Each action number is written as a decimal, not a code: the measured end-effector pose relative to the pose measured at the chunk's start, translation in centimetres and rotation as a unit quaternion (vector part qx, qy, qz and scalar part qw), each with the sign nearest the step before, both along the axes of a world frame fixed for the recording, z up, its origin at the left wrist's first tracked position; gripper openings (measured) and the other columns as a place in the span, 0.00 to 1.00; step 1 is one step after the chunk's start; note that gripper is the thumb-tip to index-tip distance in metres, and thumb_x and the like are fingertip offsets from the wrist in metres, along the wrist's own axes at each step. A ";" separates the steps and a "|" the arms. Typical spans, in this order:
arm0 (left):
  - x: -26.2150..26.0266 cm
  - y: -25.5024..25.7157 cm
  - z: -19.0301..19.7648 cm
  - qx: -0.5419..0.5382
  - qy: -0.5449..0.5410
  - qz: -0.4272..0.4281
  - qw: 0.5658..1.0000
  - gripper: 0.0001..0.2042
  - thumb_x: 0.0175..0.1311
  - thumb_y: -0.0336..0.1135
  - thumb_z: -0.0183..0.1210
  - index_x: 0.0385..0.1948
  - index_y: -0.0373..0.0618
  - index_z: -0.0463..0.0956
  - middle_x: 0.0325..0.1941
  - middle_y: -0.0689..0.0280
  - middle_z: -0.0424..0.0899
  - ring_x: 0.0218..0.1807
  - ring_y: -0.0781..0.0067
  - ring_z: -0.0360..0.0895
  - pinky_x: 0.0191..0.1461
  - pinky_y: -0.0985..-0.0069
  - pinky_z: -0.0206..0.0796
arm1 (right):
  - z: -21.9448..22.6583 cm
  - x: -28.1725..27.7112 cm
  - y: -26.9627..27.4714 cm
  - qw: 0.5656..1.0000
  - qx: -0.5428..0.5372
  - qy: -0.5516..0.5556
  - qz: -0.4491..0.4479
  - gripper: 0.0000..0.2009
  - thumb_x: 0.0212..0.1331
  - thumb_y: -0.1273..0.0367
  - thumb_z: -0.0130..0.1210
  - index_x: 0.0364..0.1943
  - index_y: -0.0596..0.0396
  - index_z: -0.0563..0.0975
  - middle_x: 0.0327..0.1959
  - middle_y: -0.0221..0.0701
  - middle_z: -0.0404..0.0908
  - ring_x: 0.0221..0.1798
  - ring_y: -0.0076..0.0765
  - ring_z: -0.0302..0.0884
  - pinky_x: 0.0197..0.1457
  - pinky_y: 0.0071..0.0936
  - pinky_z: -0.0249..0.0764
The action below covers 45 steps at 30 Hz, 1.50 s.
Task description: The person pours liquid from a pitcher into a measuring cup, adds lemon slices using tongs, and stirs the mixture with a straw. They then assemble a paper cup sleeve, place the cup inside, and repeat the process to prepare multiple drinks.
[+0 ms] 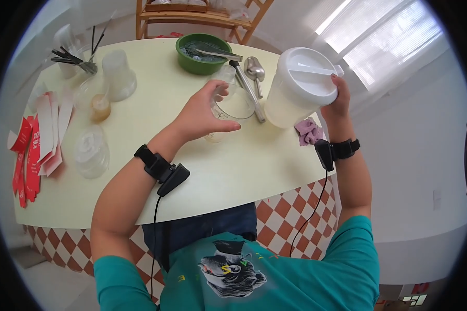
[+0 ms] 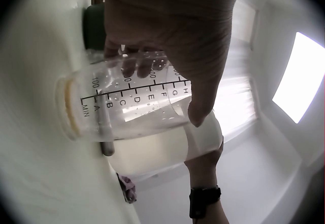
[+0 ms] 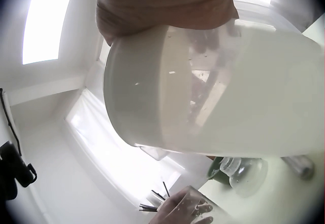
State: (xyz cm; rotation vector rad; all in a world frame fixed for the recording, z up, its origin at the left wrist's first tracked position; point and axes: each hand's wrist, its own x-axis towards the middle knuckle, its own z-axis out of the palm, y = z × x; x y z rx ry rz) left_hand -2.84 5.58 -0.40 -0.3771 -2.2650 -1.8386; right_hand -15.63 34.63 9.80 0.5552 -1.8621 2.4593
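In the head view, the left hand (image 1: 200, 111) grips a clear measuring cup (image 1: 234, 103), fingers and thumb curved around its upper part. The left wrist view shows the cup's (image 2: 137, 120) black scale and a thin tan layer (image 2: 71, 107) at its bottom. To the right, the right hand (image 1: 338, 98) holds a large translucent pitcher (image 1: 285, 98) with a white lid (image 1: 308, 83), tilted toward the cup. Pale liquid (image 3: 264, 97) fills much of the pitcher in the right wrist view. The far side of the right hand's grip is hidden.
Behind stand a green bowl (image 1: 200, 63) with tongs (image 1: 218, 53), a metal scoop (image 1: 255, 70) and a long metal tool (image 1: 249, 93). A purple cloth (image 1: 308, 132) lies right. Leftward are stacked cups (image 1: 118, 78), a tan-filled container (image 1: 99, 108), clear lids (image 1: 92, 152) and red-and-white strips (image 1: 33, 155).
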 end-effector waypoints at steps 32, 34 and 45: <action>0.1 -0.5 0.9 -0.047 0.000 -0.042 0.998 0.44 0.36 0.44 0.75 0.59 0.40 0.63 0.54 0.56 0.74 0.56 0.63 0.71 0.57 0.67 0.64 | -0.3 3.9 -3.6 0.981 0.170 0.089 0.013 0.28 0.48 0.65 0.56 0.53 0.72 0.69 0.45 0.42 0.76 0.49 0.35 0.73 0.54 0.29 0.68; 0.1 -0.6 1.1 -0.053 -0.003 -0.046 0.998 0.43 0.36 0.44 0.75 0.59 0.40 0.63 0.54 0.57 0.74 0.56 0.63 0.71 0.57 0.67 0.64 | -0.3 4.1 -3.8 0.981 0.166 0.093 0.025 0.29 0.48 0.65 0.56 0.54 0.72 0.68 0.46 0.43 0.76 0.50 0.35 0.73 0.55 0.29 0.68; -0.3 -0.9 0.7 -0.074 0.009 -0.049 0.996 0.41 0.37 0.45 0.75 0.57 0.39 0.65 0.49 0.60 0.74 0.52 0.65 0.71 0.57 0.69 0.64 | 0.0 5.2 -4.9 0.978 0.173 0.119 0.002 0.23 0.50 0.64 0.53 0.46 0.69 0.70 0.40 0.44 0.76 0.43 0.37 0.77 0.48 0.29 0.73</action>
